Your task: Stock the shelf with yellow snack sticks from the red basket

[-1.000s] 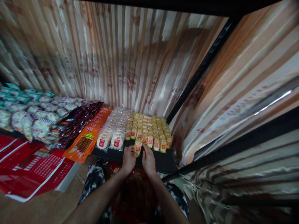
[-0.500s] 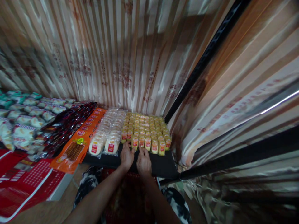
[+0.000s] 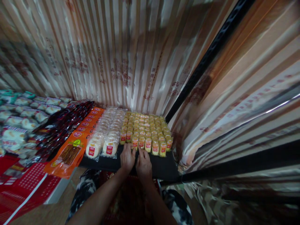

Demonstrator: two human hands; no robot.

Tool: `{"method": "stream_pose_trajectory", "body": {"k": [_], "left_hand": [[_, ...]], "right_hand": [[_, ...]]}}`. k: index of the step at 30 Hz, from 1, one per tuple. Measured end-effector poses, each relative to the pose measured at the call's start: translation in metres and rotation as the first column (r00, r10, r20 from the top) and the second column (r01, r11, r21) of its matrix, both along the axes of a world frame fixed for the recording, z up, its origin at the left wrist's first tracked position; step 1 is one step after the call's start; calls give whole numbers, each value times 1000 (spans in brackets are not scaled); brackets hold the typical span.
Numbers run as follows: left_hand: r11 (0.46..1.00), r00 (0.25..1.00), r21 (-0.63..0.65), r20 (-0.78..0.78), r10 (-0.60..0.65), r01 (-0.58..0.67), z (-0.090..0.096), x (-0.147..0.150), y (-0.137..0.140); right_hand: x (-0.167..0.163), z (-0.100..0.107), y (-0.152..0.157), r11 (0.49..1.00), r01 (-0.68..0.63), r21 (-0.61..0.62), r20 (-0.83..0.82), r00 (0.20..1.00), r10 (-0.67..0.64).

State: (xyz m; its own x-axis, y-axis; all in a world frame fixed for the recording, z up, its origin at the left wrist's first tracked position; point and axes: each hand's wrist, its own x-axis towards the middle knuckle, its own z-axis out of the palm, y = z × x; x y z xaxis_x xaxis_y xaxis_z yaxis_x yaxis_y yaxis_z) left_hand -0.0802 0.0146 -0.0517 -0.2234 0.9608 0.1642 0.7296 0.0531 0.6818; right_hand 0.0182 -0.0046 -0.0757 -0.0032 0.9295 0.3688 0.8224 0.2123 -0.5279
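Small yellow wrapped cakes (image 3: 147, 144) with red and orange labels stand in close rows on a black shelf (image 3: 161, 167). At the front edge of these rows, my left hand (image 3: 127, 158) has its fingers bent and closed against a front yellow cake (image 3: 134, 142). Close beside it, my right hand (image 3: 143, 165) reaches the same spot, fingers drawn together at the foot of the front cakes. The fingertips of both hands are partly hidden and dim. Left of the yellow rows lie two rows of round white cakes (image 3: 109, 148) in clear wrappers.
Further left are an orange snack packet (image 3: 69, 153), dark red shiny packets (image 3: 63, 131) and white packets (image 3: 15, 139). A red box (image 3: 28, 184) sits at lower left. A black post (image 3: 199, 75) rises at the right before a striped curtain (image 3: 131, 56).
The view has shifted slightly, so the goods on the left sit further left. Both hands stay at the front yellow cakes; the right fingers have drawn in a little.
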Motion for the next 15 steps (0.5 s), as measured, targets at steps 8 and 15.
{"method": "stream_pose_trajectory", "body": {"k": [8, 15], "left_hand": [[999, 998, 6, -30, -54, 54, 0, -1, 0], [996, 995, 30, -53, -87, 88, 3, -2, -12]], "right_hand": [[-2, 0, 0, 1000, -1, -2, 13, 1000, 1], [1, 2, -5, 999, -28, 42, -85, 996, 31]]}}
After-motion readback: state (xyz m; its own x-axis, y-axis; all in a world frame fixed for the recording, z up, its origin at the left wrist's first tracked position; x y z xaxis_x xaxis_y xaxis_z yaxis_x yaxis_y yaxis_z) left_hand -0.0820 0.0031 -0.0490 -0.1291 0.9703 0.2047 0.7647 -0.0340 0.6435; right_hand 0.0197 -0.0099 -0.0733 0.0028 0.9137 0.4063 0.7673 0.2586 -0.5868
